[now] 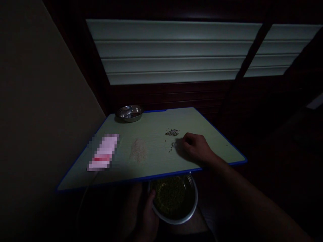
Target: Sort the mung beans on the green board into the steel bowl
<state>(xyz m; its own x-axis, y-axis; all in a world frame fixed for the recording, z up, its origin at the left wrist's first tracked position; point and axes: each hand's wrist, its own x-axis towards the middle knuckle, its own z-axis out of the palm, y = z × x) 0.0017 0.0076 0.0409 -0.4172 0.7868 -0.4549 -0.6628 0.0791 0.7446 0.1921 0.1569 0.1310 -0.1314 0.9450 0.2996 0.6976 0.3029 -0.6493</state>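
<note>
The bowl of small grains sits under the tabletop's near edge, left fingers gripping its rim; a loose hold could tip it. Right fingers curl beside scattered dark grains, contents unclear; a careless sweep could scatter them.

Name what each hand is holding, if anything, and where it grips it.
The left hand holds the large metal bowl by its left rim, thumb over the edge. The right hand is curled; whether it holds anything cannot be told.
</note>
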